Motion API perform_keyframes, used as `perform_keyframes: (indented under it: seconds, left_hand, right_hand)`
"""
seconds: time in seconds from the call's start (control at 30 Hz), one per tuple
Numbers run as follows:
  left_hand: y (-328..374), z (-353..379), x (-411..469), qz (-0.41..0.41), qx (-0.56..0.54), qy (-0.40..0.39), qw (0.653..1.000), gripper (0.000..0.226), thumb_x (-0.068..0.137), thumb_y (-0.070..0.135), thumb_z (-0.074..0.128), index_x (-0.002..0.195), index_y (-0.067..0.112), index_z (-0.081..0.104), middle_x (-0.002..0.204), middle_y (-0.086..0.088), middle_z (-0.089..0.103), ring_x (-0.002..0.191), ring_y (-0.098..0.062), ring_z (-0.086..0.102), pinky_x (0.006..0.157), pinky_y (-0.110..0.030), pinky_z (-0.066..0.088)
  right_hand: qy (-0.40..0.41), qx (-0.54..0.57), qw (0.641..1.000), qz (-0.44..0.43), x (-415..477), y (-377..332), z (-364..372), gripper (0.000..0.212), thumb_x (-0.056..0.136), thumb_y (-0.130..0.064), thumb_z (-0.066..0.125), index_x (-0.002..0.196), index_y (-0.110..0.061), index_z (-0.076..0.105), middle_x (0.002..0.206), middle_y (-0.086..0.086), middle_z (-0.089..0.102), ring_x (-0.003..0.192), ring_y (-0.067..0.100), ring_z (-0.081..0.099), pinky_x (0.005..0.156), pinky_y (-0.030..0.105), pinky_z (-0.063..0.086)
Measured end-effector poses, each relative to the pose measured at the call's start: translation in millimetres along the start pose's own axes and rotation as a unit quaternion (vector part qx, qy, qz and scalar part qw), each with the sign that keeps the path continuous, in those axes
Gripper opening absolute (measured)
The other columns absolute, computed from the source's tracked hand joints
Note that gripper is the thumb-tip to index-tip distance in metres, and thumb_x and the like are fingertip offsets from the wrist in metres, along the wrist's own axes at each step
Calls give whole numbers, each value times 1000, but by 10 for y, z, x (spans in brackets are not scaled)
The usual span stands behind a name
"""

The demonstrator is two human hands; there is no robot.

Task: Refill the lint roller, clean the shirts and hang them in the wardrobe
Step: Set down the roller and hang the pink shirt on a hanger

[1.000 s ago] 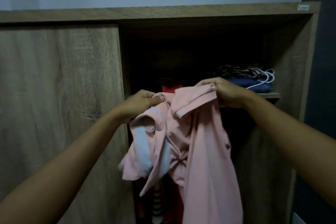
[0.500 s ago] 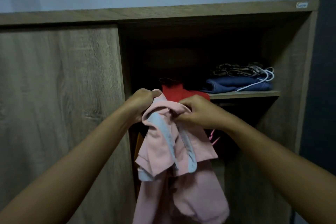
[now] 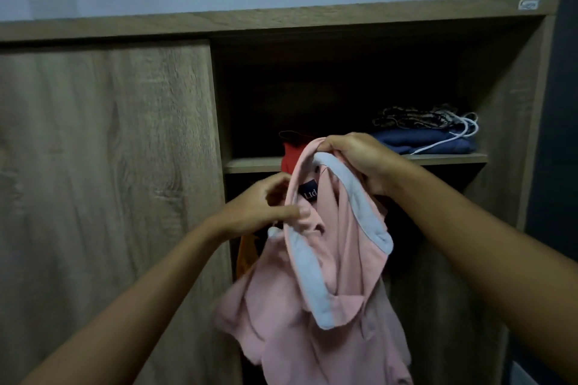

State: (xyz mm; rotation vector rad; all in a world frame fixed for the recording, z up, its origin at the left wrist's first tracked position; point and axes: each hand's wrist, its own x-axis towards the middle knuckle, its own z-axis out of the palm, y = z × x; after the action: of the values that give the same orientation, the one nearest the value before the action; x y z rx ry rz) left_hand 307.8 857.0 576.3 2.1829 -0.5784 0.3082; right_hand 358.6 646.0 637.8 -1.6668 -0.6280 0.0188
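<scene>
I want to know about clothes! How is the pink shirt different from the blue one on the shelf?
The pink shirt hangs loose and crumpled in front of the open wardrobe; the blue garment lies folded flat on the shelf. The left hand and right hand hold the pink shirt; nobody touches the blue one. The pink shirt has pale trim; the blue one has a white cord. Neither is hanging up.

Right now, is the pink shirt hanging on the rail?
No, both hands, left and right, hold the pink shirt up at its collar before the open wardrobe.

Right grip [image 3: 356, 159] clenched higher than pinching left grip [image 3: 262, 206].
</scene>
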Motion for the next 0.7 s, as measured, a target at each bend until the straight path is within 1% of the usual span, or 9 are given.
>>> perform_keyframes:
  seconds: [0.1, 0.17, 0.23, 0.33, 0.43, 0.53, 0.57, 0.63, 0.7]
  left_hand:
    - [-140, 111, -7, -6, 64, 63, 996, 46, 78, 28, 84, 117, 32, 60, 110, 14, 67, 96, 3, 64, 79, -18, 56]
    - [-254, 121, 15, -10, 93, 103, 990, 30, 80, 21, 81, 106, 24, 65, 100, 9, 69, 88, -4, 66, 79, -27, 59]
    - [-355, 99, 29, -30, 94, 118, 988, 13, 82, 17, 78, 93, 19, 72, 88, 2, 73, 83, -14, 70, 80, -44, 60]
    - [-425, 92, 41, -46, 37, 134, 989, 3, 90, 16, 73, 91, 14, 74, 83, -9, 75, 78, -25, 73, 77, -52, 60]
    - [-417, 117, 68, -62, -100, 139, 983, 14, 99, 15, 62, 103, 10, 74, 94, -21, 74, 84, -30, 69, 78, -51, 57]
    - [-355, 133, 121, -69, -161, 125, 977, 23, 103, 20, 55, 110, 12, 75, 104, -16, 76, 94, -27, 70, 85, -41, 54]
    - [-320, 144, 141, -70, -172, 120, 975, 26, 104, 23, 53, 108, 12, 76, 103, -15, 77, 94, -27, 71, 85, -40, 54]
    - [-235, 171, 181, -74, -189, 121, 972, 36, 105, 29, 51, 100, 5, 77, 94, -17, 77, 84, -25, 72, 78, -36, 55]
    - [-177, 186, 226, -76, -194, 120, 971, 44, 105, 32, 50, 95, -4, 73, 86, -19, 76, 75, -24, 71, 70, -32, 55]
  right_hand:
    - [-7, -4, 1000, 9, -7, 50, 14, 17, 84, -18, 62, 82, -7, 74, 70, 11, 70, 62, 21, 65, 62, 30, 52]
    - [-17, 4, 1000, 25, -23, 82, -12, 15, 83, -18, 64, 80, -8, 74, 76, 14, 70, 69, 24, 66, 70, 35, 53]
    - [-39, 15, 998, 39, -36, 117, -51, 14, 85, -18, 64, 80, -9, 73, 80, 15, 70, 72, 25, 67, 73, 36, 53]
    - [-56, 27, 995, 74, -50, 209, -124, 19, 90, -23, 66, 94, -6, 73, 85, 16, 70, 75, 25, 67, 75, 38, 54]
    - [-94, 16, 990, 103, -60, 337, -248, 25, 93, -26, 66, 105, -4, 69, 88, 16, 66, 78, 25, 63, 75, 35, 52]
    - [-142, -96, 981, 95, -94, 482, -371, 7, 95, -17, 62, 97, -12, 68, 88, 8, 66, 76, 16, 62, 67, 29, 52]
    - [-155, -135, 974, 95, -104, 535, -395, 8, 96, -14, 61, 95, -14, 69, 88, 7, 67, 76, 15, 62, 67, 29, 53]
    - [-180, -194, 959, 99, -118, 641, -428, 14, 96, -10, 59, 96, -12, 73, 94, 12, 72, 81, 18, 64, 78, 37, 56]
    - [-196, -241, 946, 96, -136, 720, -430, 19, 95, -11, 60, 106, -15, 75, 109, 13, 74, 94, 24, 69, 93, 47, 56]
